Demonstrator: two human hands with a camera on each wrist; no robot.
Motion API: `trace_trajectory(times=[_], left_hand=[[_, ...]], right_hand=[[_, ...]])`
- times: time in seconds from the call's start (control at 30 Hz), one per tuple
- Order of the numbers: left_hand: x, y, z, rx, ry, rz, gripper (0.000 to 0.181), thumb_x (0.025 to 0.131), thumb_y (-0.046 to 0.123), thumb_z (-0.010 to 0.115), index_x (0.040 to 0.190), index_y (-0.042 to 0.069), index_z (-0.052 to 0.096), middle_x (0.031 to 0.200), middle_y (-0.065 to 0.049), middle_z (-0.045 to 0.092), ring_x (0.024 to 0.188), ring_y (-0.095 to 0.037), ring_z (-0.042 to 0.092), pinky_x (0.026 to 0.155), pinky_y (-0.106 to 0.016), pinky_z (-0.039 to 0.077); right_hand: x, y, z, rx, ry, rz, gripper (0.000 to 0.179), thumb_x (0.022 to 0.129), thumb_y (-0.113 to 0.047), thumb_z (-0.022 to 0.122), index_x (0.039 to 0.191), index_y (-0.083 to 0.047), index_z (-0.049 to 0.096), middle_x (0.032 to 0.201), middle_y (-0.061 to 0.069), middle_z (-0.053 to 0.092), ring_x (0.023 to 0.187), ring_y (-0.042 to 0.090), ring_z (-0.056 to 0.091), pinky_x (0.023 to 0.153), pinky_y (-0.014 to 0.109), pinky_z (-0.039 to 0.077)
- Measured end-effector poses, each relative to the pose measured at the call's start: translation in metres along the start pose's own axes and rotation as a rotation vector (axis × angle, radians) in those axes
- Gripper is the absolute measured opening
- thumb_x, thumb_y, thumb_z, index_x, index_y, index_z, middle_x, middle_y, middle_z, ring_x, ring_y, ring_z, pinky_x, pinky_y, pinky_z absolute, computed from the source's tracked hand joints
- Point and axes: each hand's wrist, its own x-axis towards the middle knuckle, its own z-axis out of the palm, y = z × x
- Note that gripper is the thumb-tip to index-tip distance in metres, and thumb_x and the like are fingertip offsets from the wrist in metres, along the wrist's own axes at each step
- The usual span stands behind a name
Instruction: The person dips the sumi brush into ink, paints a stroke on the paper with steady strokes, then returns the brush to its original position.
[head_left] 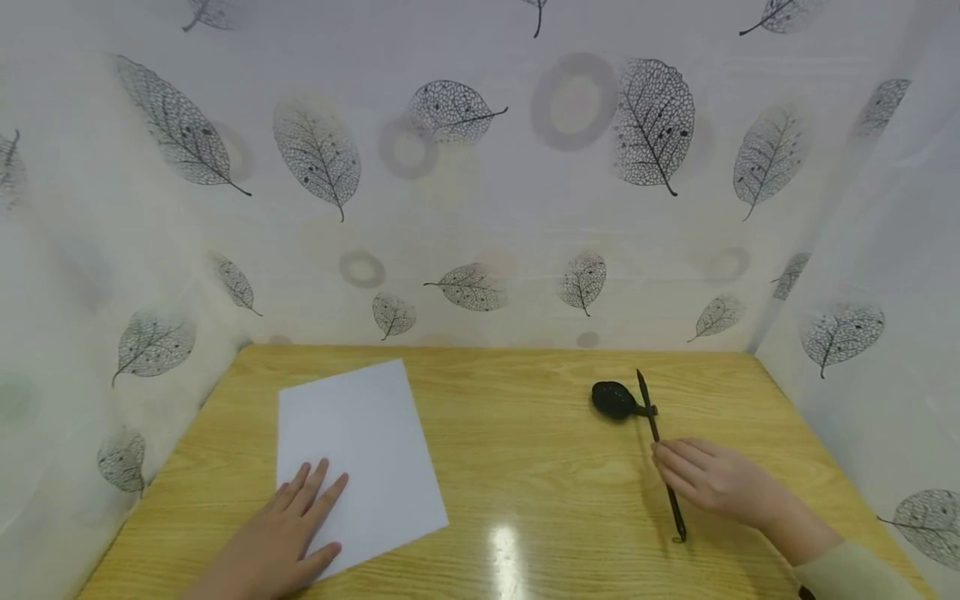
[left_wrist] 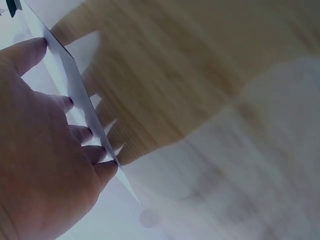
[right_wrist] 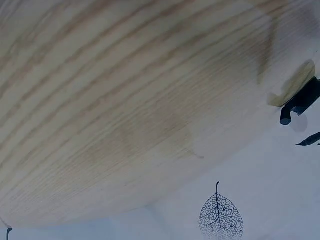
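Nearest the head camera, the left hand point(head_left: 273, 533) lies with fingers spread on a white sheet of paper point(head_left: 375, 450), at the left of the wood-grain table point(head_left: 525, 450). Opposite, the right hand point(head_left: 720, 485) appears to pinch a black writing brush point(head_left: 670, 496), thumb hidden; its pointed end crosses the short stem of an oval black piece point(head_left: 612, 400), perhaps an ink dish. Judged from this, the step in hand is steadying the sheet while handling the brush; the next move calls for a sure pinch and a path clear of that stem.

In the left-wrist view, parted fingertips touch the sheet.

From the right wrist, the brush's tip shows near the oval black piece; the grip is out of sight.
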Motion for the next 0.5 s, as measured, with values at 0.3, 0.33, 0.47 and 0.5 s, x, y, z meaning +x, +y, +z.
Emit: trace_trajectory(times=[0.3, 0.33, 0.47, 0.5], left_hand=[[0.010, 0.013, -0.003, 0.018, -0.030, 0.030, 0.081, 0.102, 0.061, 0.059, 0.164, 0.012, 0.040, 0.173, -0.026, 0.027, 0.159, -0.052, 0.027, 0.124, -0.069, 0.031], [0.011, 0.015, -0.003, 0.022, -0.024, 0.040, 0.081, 0.102, 0.060, 0.059, 0.164, 0.012, 0.041, 0.173, -0.026, 0.027, 0.158, -0.053, 0.028, 0.124, -0.069, 0.032], [0.016, 0.019, -0.002, 0.031, -0.023, 0.054, 0.081, 0.102, 0.061, 0.058, 0.164, 0.013, 0.040, 0.173, -0.025, 0.027, 0.159, -0.051, 0.028, 0.125, -0.068, 0.032], [0.017, 0.020, -0.001, 0.035, -0.023, 0.058, 0.081, 0.102, 0.061, 0.057, 0.164, 0.013, 0.040, 0.173, -0.025, 0.027, 0.159, -0.051, 0.028, 0.125, -0.068, 0.032]], right_hand=[[0.010, 0.006, -0.004, 0.026, 0.071, 0.064, 0.044, 0.111, 0.012, 0.031, 0.106, 0.000, 0.073, 0.101, 0.016, 0.081, 0.082, 0.023, 0.076, 0.067, 0.034, 0.063], [0.013, 0.007, -0.005, 0.035, 0.082, 0.071, 0.044, 0.111, 0.012, 0.031, 0.106, 0.000, 0.074, 0.101, 0.016, 0.081, 0.081, 0.023, 0.076, 0.066, 0.035, 0.063], [0.027, 0.011, -0.009, 0.047, 0.126, 0.092, 0.042, 0.110, 0.012, 0.033, 0.105, 0.002, 0.074, 0.099, 0.018, 0.080, 0.079, 0.025, 0.075, 0.063, 0.035, 0.062], [0.032, 0.012, -0.010, 0.052, 0.142, 0.099, 0.041, 0.110, 0.012, 0.035, 0.104, 0.003, 0.074, 0.098, 0.019, 0.080, 0.078, 0.026, 0.074, 0.061, 0.036, 0.062]])
